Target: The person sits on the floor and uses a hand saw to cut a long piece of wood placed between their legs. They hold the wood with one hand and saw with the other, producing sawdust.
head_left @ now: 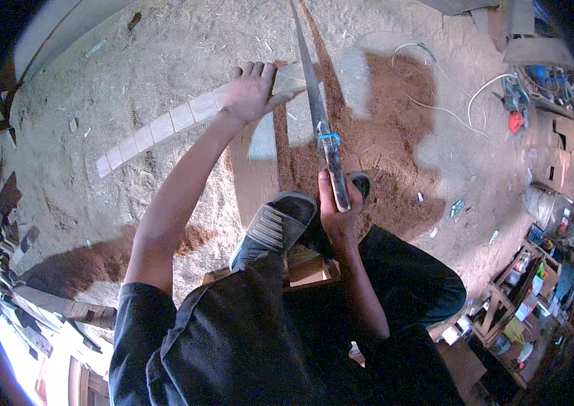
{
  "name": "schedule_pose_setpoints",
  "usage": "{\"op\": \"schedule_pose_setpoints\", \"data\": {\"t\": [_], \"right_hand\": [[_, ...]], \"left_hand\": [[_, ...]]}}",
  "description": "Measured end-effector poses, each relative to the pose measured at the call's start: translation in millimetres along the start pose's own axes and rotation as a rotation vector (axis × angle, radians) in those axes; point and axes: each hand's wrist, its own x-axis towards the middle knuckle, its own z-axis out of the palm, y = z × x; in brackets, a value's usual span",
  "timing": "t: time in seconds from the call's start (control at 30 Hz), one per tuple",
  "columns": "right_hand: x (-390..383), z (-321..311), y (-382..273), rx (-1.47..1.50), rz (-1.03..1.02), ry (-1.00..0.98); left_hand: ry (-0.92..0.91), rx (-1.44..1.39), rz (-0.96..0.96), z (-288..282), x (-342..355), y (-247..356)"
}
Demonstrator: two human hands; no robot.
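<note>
Sawing a plank on a sawdust-covered workshop floor.

Lying along the far left, scrap wood offcuts; spreading across the middle, pale sawdust floor with reddish patches; pressing flat with fingers spread on the pale plank, left hand; bracing the wood, grey shoe; gripping the handle of the long handsaw with fingers fully closed, right hand, blade running just beside the left hand; trailing at right, white cable; crowding the right edge, cluttered shelves.
</note>
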Motion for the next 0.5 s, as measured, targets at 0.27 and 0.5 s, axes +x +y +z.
{"op": "schedule_pose_setpoints", "data": {"t": [0.27,0.5], "right_hand": [[8,20,1,0.121,-0.191,0.111],[18,29,10,0.158,-0.231,0.058]], "left_hand": [[-0.127,0.093,0.006,5,5,5],[-0.175,0.076,0.011,1,7,7]]}}
